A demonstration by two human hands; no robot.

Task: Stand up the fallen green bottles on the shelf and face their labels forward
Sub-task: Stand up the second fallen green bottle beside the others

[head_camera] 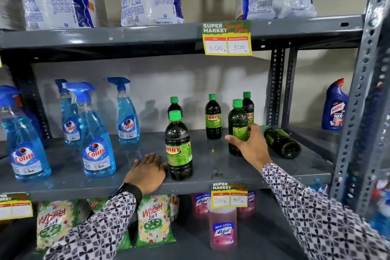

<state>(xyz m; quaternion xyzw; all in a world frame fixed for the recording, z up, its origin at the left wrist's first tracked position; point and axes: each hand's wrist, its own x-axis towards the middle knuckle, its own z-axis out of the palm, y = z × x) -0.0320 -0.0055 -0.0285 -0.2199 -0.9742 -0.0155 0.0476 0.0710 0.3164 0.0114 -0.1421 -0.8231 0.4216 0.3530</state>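
Note:
Several dark bottles with green caps and green "Sunny" labels stand on the grey middle shelf [211,167]. The nearest one [179,148] stands upright with its label forward. My left hand [147,171] rests flat on the shelf, touching its left side. My right hand [251,145] grips another upright bottle [237,124], whose label is turned partly to the side. One green bottle [281,141] lies fallen on its side right of that hand, base towards me. Behind stand three more: one [213,117] labelled forward, one [248,105] half hidden, one [174,105] behind the nearest.
Blue Colin spray bottles [95,139] fill the shelf's left half. A blue Harpic bottle [334,107] stands beyond the upright post [276,86]. White bags sit on the shelf above, Wheel packets and pink Lizol bottles [223,228] below. Price tags [227,38] hang from the shelf edges.

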